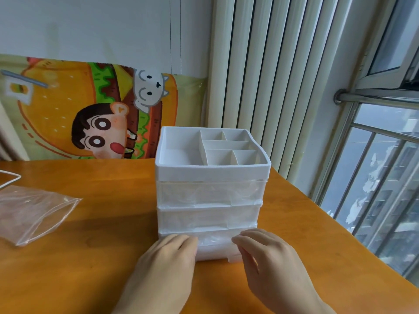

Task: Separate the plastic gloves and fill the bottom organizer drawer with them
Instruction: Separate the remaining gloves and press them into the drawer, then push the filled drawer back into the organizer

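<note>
Left hand [169, 252]: fingers fairly straight, resting on the bottom drawer [214, 245] front, gripping nothing.
Right hand [265, 250]: fingers bent, touching the same front; real grip unclear.
Advice: push evenly with both sides, so no gloves catch.

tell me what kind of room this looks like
Probably a home room high up in a block: a cartoon cloth hangs on the wall, a wooden table stands by the window, with towers outside.

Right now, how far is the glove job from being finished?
Nearly finished, it seems. Done: crumpled clear plastic shows through the front of the bottom drawer, and the plastic bag lies flat on the table. In hand: the left hand and right hand touch the drawer's front. Left: perhaps only closing it fully.
</note>
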`<state>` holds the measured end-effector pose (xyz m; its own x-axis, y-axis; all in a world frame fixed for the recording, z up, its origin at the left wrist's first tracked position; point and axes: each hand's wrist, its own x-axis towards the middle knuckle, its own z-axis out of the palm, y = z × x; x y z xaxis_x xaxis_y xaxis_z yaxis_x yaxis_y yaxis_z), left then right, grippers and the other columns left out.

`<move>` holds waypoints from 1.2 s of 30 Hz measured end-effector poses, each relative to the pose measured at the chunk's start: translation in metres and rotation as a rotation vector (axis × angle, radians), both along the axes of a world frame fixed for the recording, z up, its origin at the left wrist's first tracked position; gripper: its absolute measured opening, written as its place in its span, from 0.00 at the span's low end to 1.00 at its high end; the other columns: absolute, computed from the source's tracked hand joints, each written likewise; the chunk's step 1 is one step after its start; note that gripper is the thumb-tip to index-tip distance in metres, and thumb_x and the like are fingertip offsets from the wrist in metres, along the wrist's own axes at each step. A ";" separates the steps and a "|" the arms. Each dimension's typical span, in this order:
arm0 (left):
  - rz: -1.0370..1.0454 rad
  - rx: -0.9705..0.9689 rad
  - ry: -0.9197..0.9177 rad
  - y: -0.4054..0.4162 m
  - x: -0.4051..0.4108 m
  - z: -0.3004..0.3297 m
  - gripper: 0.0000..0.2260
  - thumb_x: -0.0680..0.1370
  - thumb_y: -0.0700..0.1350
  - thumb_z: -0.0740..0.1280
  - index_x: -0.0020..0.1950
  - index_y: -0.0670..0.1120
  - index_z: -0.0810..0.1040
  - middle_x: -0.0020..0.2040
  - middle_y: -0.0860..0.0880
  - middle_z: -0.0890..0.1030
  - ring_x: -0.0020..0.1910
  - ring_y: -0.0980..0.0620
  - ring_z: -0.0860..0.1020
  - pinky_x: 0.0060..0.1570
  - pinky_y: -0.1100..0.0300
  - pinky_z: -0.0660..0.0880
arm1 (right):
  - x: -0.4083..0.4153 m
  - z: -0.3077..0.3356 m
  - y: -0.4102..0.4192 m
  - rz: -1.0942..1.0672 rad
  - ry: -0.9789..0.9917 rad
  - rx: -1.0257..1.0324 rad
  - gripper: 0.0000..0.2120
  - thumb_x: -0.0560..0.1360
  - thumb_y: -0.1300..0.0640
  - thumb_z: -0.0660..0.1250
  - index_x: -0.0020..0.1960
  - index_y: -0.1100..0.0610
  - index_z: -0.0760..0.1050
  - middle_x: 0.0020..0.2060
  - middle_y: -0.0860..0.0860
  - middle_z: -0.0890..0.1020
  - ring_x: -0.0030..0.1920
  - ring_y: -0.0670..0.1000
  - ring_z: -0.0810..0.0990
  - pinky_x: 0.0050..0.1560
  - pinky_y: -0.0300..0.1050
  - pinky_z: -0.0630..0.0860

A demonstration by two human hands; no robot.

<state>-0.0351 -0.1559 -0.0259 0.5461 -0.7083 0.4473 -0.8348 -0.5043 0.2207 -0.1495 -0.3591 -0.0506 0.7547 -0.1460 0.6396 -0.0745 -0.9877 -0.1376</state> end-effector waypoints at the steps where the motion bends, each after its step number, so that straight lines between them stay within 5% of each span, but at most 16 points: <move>1: -0.030 -0.071 -0.068 0.006 0.004 -0.007 0.07 0.76 0.41 0.66 0.44 0.54 0.77 0.43 0.58 0.78 0.42 0.53 0.79 0.40 0.59 0.76 | -0.003 0.000 -0.002 -0.003 -0.023 0.023 0.09 0.75 0.64 0.74 0.51 0.51 0.84 0.47 0.42 0.85 0.47 0.45 0.83 0.43 0.40 0.81; 3: -0.046 -0.196 -0.151 0.017 0.007 -0.013 0.05 0.76 0.46 0.65 0.46 0.51 0.81 0.46 0.56 0.80 0.42 0.51 0.79 0.42 0.58 0.76 | -0.007 0.003 -0.005 -0.073 -0.054 0.146 0.13 0.74 0.60 0.78 0.56 0.48 0.81 0.52 0.38 0.81 0.51 0.40 0.80 0.48 0.31 0.75; 5: 0.050 -0.300 -0.021 0.026 0.010 -0.016 0.07 0.75 0.51 0.71 0.50 0.53 0.77 0.49 0.57 0.77 0.45 0.53 0.78 0.43 0.59 0.75 | -0.008 0.003 -0.009 -0.180 -0.055 0.337 0.23 0.72 0.53 0.81 0.60 0.45 0.72 0.56 0.33 0.72 0.55 0.38 0.75 0.50 0.30 0.72; 8: 0.287 -0.349 0.390 0.027 0.023 -0.025 0.32 0.66 0.57 0.82 0.62 0.58 0.67 0.59 0.60 0.72 0.56 0.56 0.77 0.52 0.57 0.77 | -0.001 0.002 -0.018 -0.174 0.062 0.699 0.37 0.67 0.49 0.84 0.69 0.47 0.67 0.63 0.37 0.72 0.64 0.40 0.74 0.62 0.39 0.75; 10: 0.277 -0.339 0.593 0.023 0.031 -0.025 0.37 0.68 0.57 0.81 0.71 0.58 0.66 0.64 0.61 0.73 0.63 0.55 0.77 0.63 0.54 0.77 | 0.005 0.002 -0.019 -0.076 0.150 0.862 0.35 0.67 0.50 0.84 0.69 0.42 0.72 0.63 0.37 0.80 0.65 0.38 0.77 0.62 0.38 0.76; 13: 0.199 -0.414 0.669 0.015 0.035 -0.026 0.30 0.71 0.52 0.80 0.69 0.59 0.71 0.60 0.63 0.78 0.59 0.58 0.80 0.62 0.56 0.78 | 0.012 0.006 -0.016 -0.104 0.154 0.849 0.24 0.71 0.51 0.82 0.62 0.41 0.75 0.55 0.36 0.84 0.56 0.34 0.80 0.50 0.28 0.75; 19: 0.284 -0.486 0.632 0.006 0.040 -0.026 0.21 0.72 0.52 0.80 0.59 0.55 0.75 0.53 0.58 0.82 0.51 0.57 0.82 0.46 0.64 0.77 | 0.022 0.005 -0.014 -0.175 0.110 0.819 0.19 0.75 0.49 0.79 0.60 0.43 0.72 0.53 0.37 0.81 0.55 0.40 0.80 0.50 0.36 0.79; 24: 0.337 -0.492 0.627 0.002 0.039 -0.028 0.21 0.72 0.55 0.79 0.59 0.54 0.74 0.55 0.55 0.83 0.53 0.53 0.82 0.51 0.53 0.83 | 0.028 0.002 -0.012 -0.204 0.057 0.788 0.17 0.75 0.48 0.78 0.57 0.43 0.73 0.51 0.38 0.82 0.53 0.40 0.80 0.52 0.42 0.81; 30: 0.314 -0.465 0.628 0.020 0.035 -0.014 0.14 0.76 0.49 0.75 0.57 0.59 0.74 0.55 0.62 0.79 0.55 0.58 0.79 0.56 0.58 0.81 | 0.024 0.001 -0.010 -0.224 0.043 0.717 0.16 0.73 0.52 0.79 0.54 0.45 0.75 0.48 0.39 0.84 0.49 0.42 0.84 0.45 0.41 0.77; 33: 0.407 -0.454 0.355 0.059 0.057 0.002 0.16 0.78 0.42 0.71 0.59 0.58 0.73 0.57 0.62 0.74 0.57 0.59 0.76 0.53 0.67 0.75 | 0.028 0.002 -0.008 -0.262 0.029 0.715 0.17 0.72 0.61 0.78 0.55 0.49 0.76 0.49 0.45 0.84 0.49 0.51 0.84 0.44 0.45 0.76; 36: 0.528 -0.401 0.062 0.110 0.110 0.021 0.18 0.79 0.37 0.68 0.65 0.52 0.75 0.65 0.55 0.73 0.64 0.53 0.74 0.58 0.59 0.77 | 0.029 0.000 -0.012 -0.319 0.007 0.709 0.23 0.68 0.67 0.77 0.50 0.42 0.75 0.46 0.49 0.85 0.44 0.49 0.83 0.45 0.39 0.77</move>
<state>0.0751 -0.0460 -0.0052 0.8072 -0.1234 0.5772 -0.4776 -0.7111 0.5160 -0.1208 -0.3715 -0.0501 0.6113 -0.7290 0.3080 -0.3431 -0.5948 -0.7270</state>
